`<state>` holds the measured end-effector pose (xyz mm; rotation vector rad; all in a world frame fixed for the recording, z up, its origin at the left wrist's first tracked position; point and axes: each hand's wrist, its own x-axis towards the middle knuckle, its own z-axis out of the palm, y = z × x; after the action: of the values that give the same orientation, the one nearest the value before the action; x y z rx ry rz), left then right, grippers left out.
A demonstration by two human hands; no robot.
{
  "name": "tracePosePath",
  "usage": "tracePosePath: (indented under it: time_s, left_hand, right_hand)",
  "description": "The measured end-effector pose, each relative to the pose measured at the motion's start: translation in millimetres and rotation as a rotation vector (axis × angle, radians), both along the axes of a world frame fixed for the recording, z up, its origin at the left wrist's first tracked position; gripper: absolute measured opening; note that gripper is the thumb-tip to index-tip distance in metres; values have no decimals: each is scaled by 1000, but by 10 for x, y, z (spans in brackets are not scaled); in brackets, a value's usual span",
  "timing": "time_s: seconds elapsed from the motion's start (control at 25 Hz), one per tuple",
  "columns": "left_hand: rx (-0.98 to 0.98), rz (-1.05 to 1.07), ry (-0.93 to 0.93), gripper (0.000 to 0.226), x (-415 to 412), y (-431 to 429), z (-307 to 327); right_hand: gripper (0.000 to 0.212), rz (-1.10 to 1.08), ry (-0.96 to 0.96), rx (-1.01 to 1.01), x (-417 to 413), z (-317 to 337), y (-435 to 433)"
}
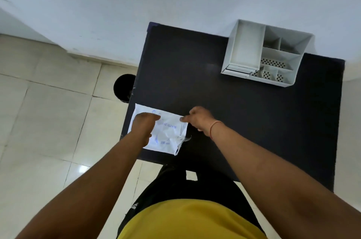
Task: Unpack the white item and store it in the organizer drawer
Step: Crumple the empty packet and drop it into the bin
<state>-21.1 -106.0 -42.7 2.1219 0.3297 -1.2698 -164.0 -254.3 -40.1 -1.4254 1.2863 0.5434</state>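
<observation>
A white packet (pixel 168 135) with blue print lies at the near left corner of the black table (pixel 195 74), its right end crumpled. My left hand (pixel 143 125) lies on the packet's left part and covers it. My right hand (pixel 199 119) pinches the packet's upper right edge between thumb and fingers. A white desk organizer (pixel 267 57) stands at the far right of the table, its drawer (pixel 244 51) pulled out on the left side and showing nothing inside. What the packet holds is hidden.
A black round bin (pixel 124 88) stands on the tiled floor by the table's left edge. A white wall runs behind the table. My body in a yellow shirt is close to the near edge.
</observation>
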Motion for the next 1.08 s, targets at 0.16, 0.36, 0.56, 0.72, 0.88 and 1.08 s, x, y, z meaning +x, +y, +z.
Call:
tracePosePath:
  time_s: [0.16,0.36,0.56,0.72,0.88,1.08]
  left_hand:
    - [-9,12,-6,33,-13,282,-162]
    - [-96,-130,-100,45,-139,314,1]
    - [-505,-80,151,66,-474,126,461]
    - [-636,17,151,37,-819,-16,849]
    - [-593,243,13,38,-1040,24,1129]
    - [-856,517,232,35,-1000,420,1446]
  right_hand:
    - [30,156,48,-95,155,-182,321]
    - [9,-81,-148,90,147,54,279]
    - [49,-412,-468,784,-101,516,-53]
    - [52,-369,-502,721,-278,815,-69]
    - [26,-231,-533,58,-457,1220,-56]
    - [20,-41,-575,-210,-676,1579,-43]
